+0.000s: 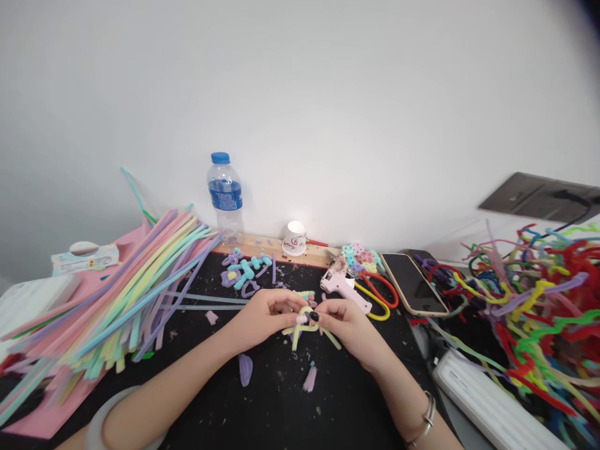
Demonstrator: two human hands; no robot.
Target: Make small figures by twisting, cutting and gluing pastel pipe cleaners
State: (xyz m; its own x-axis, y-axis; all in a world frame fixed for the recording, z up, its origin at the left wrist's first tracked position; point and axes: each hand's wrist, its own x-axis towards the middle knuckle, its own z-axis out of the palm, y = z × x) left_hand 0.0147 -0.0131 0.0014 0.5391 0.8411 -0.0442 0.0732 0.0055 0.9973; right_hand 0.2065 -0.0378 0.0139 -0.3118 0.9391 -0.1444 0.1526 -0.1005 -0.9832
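Observation:
My left hand [276,314] and my right hand [341,320] meet above the middle of the black work surface. Between their pinched fingertips is a bent yellow pipe cleaner [296,337], with loose ends poking out below on both sides. A bit of purple shows within it, though my fingers cover most of the piece. Nearer me lie a purple fuzzy petal shape [245,369] and a pink fuzzy tuft [310,378]. Past my fingers, purple and turquoise pipe-cleaner shapes [246,272] lie in a cluster.
A glue gun [344,286] and scissors [382,303] lie beyond my right hand, beside a phone [415,284]. Straight pastel pipe cleaners [154,281] are heaped left; tangled ones [529,300] right, by a white power strip [492,400]. A bottle [225,197] and paper cup [295,239] stand behind.

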